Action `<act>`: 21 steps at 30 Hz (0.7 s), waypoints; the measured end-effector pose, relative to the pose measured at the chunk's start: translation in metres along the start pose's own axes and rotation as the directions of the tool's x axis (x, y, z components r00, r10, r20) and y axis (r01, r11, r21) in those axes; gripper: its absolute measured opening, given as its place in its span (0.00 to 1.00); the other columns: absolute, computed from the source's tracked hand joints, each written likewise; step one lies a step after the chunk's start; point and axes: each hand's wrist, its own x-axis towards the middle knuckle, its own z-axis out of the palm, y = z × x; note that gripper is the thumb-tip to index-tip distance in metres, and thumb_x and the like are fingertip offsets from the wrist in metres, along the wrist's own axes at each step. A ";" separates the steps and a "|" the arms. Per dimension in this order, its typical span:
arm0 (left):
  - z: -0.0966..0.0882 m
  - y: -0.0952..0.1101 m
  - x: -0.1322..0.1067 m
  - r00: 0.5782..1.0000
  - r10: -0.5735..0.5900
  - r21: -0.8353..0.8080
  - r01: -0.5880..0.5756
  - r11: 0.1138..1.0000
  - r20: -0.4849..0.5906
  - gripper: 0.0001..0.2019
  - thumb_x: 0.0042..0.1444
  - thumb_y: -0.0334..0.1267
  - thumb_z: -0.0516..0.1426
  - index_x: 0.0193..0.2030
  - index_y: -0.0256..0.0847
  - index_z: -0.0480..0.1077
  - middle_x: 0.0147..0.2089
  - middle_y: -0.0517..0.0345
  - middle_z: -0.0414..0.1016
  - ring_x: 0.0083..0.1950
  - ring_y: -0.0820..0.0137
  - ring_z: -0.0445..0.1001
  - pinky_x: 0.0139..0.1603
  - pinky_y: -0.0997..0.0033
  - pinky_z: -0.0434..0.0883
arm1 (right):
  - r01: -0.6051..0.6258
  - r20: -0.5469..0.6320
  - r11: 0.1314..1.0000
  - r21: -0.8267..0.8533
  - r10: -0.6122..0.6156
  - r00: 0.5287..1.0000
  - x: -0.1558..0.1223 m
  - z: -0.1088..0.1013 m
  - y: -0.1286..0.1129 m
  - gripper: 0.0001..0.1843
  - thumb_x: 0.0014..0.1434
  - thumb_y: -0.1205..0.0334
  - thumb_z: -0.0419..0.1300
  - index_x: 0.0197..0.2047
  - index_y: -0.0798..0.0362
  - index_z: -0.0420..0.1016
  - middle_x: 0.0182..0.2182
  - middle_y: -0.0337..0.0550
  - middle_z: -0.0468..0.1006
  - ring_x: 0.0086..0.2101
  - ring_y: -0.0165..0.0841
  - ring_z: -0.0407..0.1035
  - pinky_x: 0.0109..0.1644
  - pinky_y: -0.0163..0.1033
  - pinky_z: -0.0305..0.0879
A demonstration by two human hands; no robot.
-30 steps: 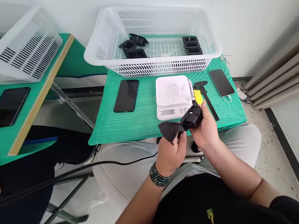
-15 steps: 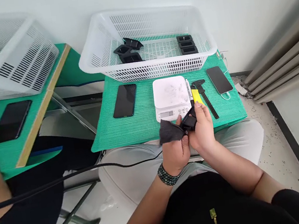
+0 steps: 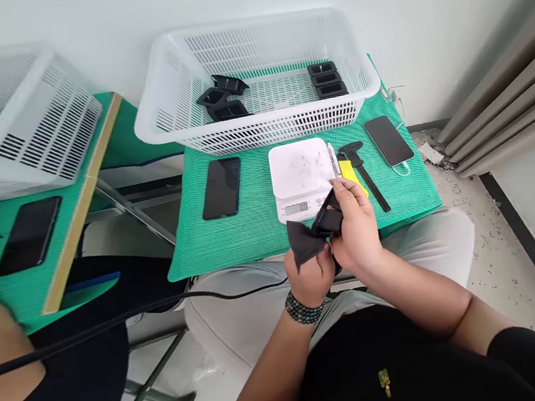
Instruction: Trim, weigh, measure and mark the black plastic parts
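Note:
Just in front of the table's near edge, a black plastic part (image 3: 328, 218) with a hollow, box-like middle is held between my two hands. A flared dark grey flap (image 3: 305, 243) sticks out at its left; whether it belongs to the part cannot be told. My left hand (image 3: 309, 275), with a beaded bracelet at the wrist, is closed on the part from below, its fingers mostly hidden. Gripping the part's right side, my right hand (image 3: 356, 224) has its fingertips at the upper edge. A kitchen scale (image 3: 301, 172) reading about zero lies just beyond.
Right of the scale are a marker (image 3: 333, 159), a yellow object (image 3: 352, 176), a caliper (image 3: 369, 179) and a charging phone (image 3: 388, 140). Another phone (image 3: 221, 188) lies left. A white basket (image 3: 261, 122) holds several black parts. A black cable (image 3: 162, 301) runs to my left hand.
The view has shifted slightly. Both hands still hold the black part, which is turned a little, its grey flap tilted further down. The right fingers sit nearer the scale's front corner.

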 end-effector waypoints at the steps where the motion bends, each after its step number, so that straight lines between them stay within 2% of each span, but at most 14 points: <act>1: -0.002 -0.001 0.000 1.000 -0.015 -0.014 0.015 1.000 0.020 0.17 0.70 0.46 0.51 0.47 0.40 0.78 0.37 0.44 0.80 0.38 0.57 0.79 0.47 0.57 0.72 | -0.007 -0.009 1.000 0.012 0.007 1.000 0.000 0.001 -0.002 0.13 0.53 0.53 0.67 0.39 0.48 0.73 0.36 0.37 0.80 0.36 0.32 0.75 0.40 0.38 0.74; 3: -0.007 -0.002 0.004 0.999 -0.024 -0.009 0.024 1.000 0.033 0.17 0.70 0.47 0.52 0.44 0.41 0.79 0.34 0.46 0.79 0.35 0.59 0.78 0.42 0.60 0.71 | -0.011 0.001 1.000 0.021 0.011 1.000 0.000 0.001 -0.004 0.14 0.52 0.54 0.68 0.39 0.48 0.73 0.35 0.36 0.79 0.35 0.31 0.74 0.41 0.38 0.74; 7: -0.012 0.000 0.017 0.998 0.059 0.100 -0.060 0.993 0.011 0.21 0.70 0.51 0.52 0.30 0.43 0.74 0.23 0.52 0.70 0.29 0.62 0.73 0.34 0.64 0.67 | 0.022 0.023 1.000 -0.004 -0.022 1.000 -0.001 0.003 -0.005 0.14 0.52 0.54 0.69 0.40 0.49 0.73 0.35 0.36 0.78 0.35 0.30 0.72 0.41 0.37 0.73; 9: -0.010 0.004 0.020 0.997 0.067 0.112 -0.071 0.991 0.038 0.23 0.72 0.50 0.48 0.29 0.43 0.72 0.23 0.53 0.70 0.28 0.63 0.72 0.33 0.64 0.65 | 0.036 0.023 0.999 -0.015 -0.036 0.999 -0.001 0.002 -0.006 0.14 0.54 0.53 0.68 0.40 0.48 0.73 0.36 0.37 0.78 0.35 0.30 0.72 0.40 0.37 0.73; 11: -0.009 0.008 0.021 0.997 0.070 0.075 -0.073 0.994 0.042 0.23 0.73 0.49 0.46 0.32 0.43 0.73 0.27 0.52 0.73 0.31 0.63 0.73 0.34 0.64 0.65 | 0.104 0.045 0.993 -0.064 -0.101 0.994 -0.003 0.000 -0.007 0.13 0.56 0.53 0.68 0.41 0.48 0.73 0.37 0.37 0.77 0.34 0.30 0.71 0.39 0.36 0.72; 14: -0.014 0.011 0.024 0.989 0.116 0.040 -0.113 0.993 -0.086 0.21 0.73 0.49 0.48 0.34 0.41 0.74 0.30 0.51 0.75 0.32 0.63 0.74 0.36 0.64 0.65 | 0.282 0.142 0.942 -0.180 -0.258 0.956 -0.012 -0.007 -0.004 0.11 0.57 0.54 0.68 0.41 0.48 0.75 0.35 0.38 0.76 0.32 0.29 0.68 0.37 0.35 0.68; 16: -0.020 0.013 0.029 0.973 0.125 0.069 -0.114 0.991 -0.191 0.22 0.73 0.48 0.48 0.32 0.41 0.72 0.27 0.53 0.73 0.29 0.64 0.72 0.34 0.65 0.63 | 0.325 0.214 0.918 -0.229 -0.278 0.936 -0.017 -0.011 0.000 0.11 0.57 0.54 0.68 0.40 0.49 0.76 0.34 0.38 0.75 0.31 0.30 0.67 0.36 0.36 0.67; 18: -0.024 0.014 0.034 0.970 0.102 0.084 -0.085 0.993 -0.222 0.24 0.74 0.47 0.47 0.27 0.41 0.68 0.23 0.56 0.67 0.25 0.68 0.67 0.30 0.66 0.58 | 0.273 0.224 0.932 -0.239 -0.221 0.949 -0.017 -0.012 0.003 0.12 0.56 0.53 0.69 0.39 0.50 0.76 0.32 0.37 0.75 0.31 0.30 0.67 0.37 0.37 0.67; 21: -0.024 0.012 0.034 0.983 0.062 0.043 -0.055 0.998 -0.170 0.26 0.75 0.47 0.46 0.24 0.42 0.63 0.20 0.59 0.63 0.22 0.70 0.62 0.28 0.66 0.54 | 0.116 0.094 0.983 -0.143 -0.103 0.990 -0.007 -0.009 0.001 0.14 0.55 0.52 0.69 0.40 0.49 0.74 0.33 0.36 0.75 0.32 0.30 0.68 0.37 0.37 0.68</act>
